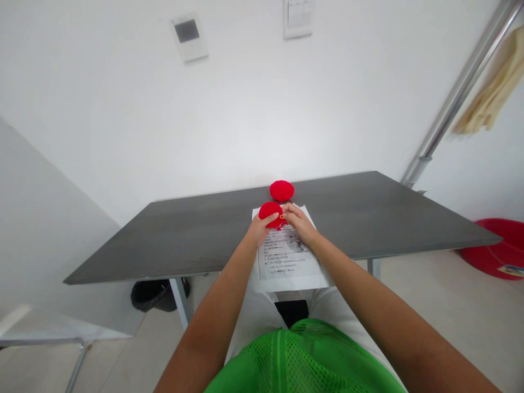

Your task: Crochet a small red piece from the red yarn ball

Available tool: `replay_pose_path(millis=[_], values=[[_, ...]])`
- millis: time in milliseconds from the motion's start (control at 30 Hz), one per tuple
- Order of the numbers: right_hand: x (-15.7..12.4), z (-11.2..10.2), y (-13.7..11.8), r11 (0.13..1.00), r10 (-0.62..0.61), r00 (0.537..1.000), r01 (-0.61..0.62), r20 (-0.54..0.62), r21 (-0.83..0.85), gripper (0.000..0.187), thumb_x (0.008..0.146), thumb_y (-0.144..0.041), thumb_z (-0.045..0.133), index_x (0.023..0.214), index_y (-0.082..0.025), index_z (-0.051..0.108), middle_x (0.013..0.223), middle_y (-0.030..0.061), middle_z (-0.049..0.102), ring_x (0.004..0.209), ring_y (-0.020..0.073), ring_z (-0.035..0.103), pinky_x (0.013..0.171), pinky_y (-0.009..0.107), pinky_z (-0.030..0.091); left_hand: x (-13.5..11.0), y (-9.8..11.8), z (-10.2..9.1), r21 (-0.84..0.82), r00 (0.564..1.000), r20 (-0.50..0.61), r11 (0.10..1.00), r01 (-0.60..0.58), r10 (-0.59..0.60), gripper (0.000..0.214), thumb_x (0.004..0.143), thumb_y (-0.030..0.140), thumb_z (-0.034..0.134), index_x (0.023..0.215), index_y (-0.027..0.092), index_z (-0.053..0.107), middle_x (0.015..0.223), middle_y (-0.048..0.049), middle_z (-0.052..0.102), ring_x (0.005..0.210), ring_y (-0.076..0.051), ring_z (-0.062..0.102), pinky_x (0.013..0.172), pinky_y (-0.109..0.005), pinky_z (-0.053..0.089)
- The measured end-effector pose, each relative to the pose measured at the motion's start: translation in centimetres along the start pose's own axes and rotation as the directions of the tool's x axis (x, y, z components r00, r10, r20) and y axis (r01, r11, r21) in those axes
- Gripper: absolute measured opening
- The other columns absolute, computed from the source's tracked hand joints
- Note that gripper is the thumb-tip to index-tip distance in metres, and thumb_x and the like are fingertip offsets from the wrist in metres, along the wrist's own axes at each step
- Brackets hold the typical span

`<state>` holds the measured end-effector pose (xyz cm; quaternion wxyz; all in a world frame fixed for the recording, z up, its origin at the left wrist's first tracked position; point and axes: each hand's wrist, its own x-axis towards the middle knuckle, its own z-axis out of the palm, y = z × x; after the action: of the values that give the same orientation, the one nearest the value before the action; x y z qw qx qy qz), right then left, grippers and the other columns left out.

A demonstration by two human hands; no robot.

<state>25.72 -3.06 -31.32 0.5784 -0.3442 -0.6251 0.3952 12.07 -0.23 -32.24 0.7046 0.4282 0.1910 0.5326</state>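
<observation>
A soft-looking, round red piece [270, 214] is in my left hand [261, 228], whose fingers are closed round its lower left side with the thumb on top. A small yellow curved mark or loop [282, 216] shows at its right edge. There the fingers of my right hand [297, 221] are pinched together. What they hold is too small to make out. Just beyond my hands, a second round red piece [282, 190] lies on the table. Beneath both hands is a printed paper sheet [282, 267], overhanging the table's front edge.
The dark grey table [196, 234] stands against a white wall. A black bin [151, 295] is below its left side and a red tub [491, 254] beyond its right end. Beige gloves [491, 93] hang near a metal pole [458, 93] at right.
</observation>
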Motion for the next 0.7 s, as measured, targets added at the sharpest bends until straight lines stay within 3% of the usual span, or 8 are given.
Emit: replay_pose_path(millis=[700], values=[[-0.05, 0.15, -0.31, 0.999, 0.032, 0.999, -0.032, -0.022, -0.018, 0.007, 0.072, -0.028, 0.051, 0.069, -0.022, 0.047, 0.068, -0.0034, 0.044, 0.064, 0.0138, 0.040, 0.061, 0.026, 0.033, -0.10, 0.10, -0.02, 0.018, 1.000, -0.013, 1.000, 0.018, -0.018, 0.038, 0.056, 0.022, 0.083, 0.089, 0.014, 0.066, 0.081, -0.0028, 0.070, 0.076, -0.015, 0.064, 0.080, -0.030, 0.047]])
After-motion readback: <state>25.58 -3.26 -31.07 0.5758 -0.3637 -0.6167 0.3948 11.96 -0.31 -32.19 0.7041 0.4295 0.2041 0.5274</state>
